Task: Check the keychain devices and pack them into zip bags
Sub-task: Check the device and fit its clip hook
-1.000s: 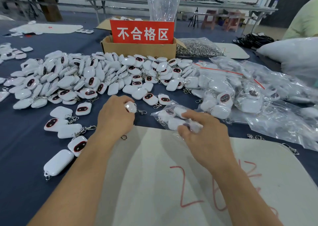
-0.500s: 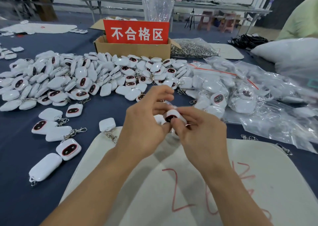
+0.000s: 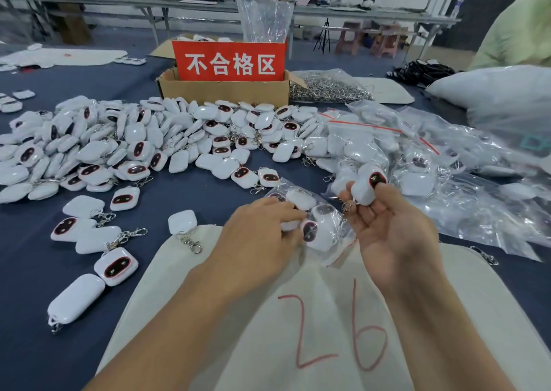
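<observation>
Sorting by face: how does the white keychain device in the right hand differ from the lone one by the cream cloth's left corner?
Held white keychain device shows a dark oval screen; lone white device shows none. Right hand holds the held one; the lone one lies flat. Both have clasps.
</observation>
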Demonstrator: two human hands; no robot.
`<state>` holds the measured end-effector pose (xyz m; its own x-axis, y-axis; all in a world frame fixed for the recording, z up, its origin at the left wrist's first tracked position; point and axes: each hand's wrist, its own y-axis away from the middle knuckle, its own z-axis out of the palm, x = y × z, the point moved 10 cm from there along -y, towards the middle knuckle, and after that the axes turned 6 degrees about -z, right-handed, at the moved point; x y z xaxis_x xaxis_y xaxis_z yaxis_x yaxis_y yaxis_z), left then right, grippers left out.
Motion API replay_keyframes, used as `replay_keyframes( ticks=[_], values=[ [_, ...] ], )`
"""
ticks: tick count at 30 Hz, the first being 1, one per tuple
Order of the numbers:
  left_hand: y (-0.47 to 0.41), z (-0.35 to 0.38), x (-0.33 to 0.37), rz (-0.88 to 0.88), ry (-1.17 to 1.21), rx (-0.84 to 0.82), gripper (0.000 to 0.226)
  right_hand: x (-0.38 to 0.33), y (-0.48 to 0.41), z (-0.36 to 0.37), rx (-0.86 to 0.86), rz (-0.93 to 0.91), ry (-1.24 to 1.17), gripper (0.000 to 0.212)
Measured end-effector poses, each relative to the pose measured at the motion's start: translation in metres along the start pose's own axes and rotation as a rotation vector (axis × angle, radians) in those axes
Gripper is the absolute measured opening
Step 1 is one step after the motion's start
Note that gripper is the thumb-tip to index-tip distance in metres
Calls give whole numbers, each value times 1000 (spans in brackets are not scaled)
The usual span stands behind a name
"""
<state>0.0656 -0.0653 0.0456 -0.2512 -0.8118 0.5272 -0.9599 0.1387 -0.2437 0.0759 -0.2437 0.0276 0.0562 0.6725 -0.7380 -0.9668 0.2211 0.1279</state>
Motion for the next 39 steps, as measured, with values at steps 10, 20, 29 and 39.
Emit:
replay_keyframes(
  ticks=[10, 20, 29, 39],
  values=[
    [0, 25, -23, -99, -192, -271, 69, 5, 0, 4, -18, 66, -19, 19],
    [-4, -19, -35, -233, 204, 134, 42, 16, 5, 16, -113, 166, 44, 32],
    [-1, -17, -8, -206, 820, 108, 27, 38, 21, 39, -274, 118, 244, 27],
    [-5, -7, -12, -225, 880, 37, 30, 41, 18, 42, -384, 113, 383, 19]
  ],
)
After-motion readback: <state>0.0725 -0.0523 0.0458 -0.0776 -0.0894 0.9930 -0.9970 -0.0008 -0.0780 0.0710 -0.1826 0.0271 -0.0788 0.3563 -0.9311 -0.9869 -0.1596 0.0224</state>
